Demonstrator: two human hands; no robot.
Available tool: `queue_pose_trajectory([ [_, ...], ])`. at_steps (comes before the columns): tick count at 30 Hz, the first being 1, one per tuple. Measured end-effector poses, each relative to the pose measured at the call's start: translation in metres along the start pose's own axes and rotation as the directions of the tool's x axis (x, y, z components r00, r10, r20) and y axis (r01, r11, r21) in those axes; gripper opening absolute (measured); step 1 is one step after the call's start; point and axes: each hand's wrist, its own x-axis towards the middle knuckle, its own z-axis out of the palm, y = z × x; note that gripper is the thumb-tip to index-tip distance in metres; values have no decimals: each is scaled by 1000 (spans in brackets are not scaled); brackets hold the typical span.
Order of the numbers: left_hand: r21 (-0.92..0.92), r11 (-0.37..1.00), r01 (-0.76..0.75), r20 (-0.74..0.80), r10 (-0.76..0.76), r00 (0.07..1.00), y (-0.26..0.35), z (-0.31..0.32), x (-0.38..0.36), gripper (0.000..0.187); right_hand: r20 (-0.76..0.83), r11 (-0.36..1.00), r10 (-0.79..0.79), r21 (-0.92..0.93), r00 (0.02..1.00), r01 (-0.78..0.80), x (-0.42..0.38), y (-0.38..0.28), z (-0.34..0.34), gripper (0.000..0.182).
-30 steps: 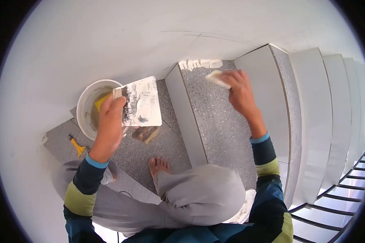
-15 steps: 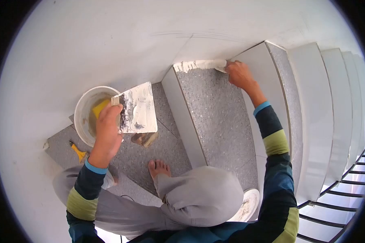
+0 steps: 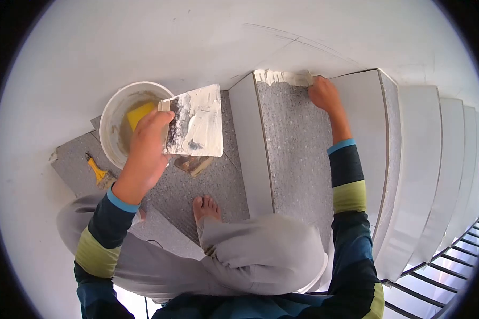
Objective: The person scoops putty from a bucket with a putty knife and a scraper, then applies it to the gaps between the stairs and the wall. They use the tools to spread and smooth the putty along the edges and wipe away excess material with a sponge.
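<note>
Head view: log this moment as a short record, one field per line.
place: grey speckled stair steps beside a white wall
left hand: holds a flat board smeared with white paste, above the lower step
right hand: presses a small scraper where the step meets the wall
paste strip: white, along that joint
bucket: white, on the lower step, yellow sponge inside
yellow-handled tool: lies by the bucket
bare foot: on the lower step
</note>
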Motion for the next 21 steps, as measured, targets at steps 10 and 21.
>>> queue_pose_trajectory([
  [10, -84, 995, 63, -48, -67, 997, 2, 17, 11, 22, -101, 976, -159, 135, 982, 172, -5, -126, -27, 16],
  [21, -219, 961, 170, -44, -184, 982, -15, 31, 9, 27, -74, 368, 23, 928, 997, 60, -101, -137, -76, 22],
])
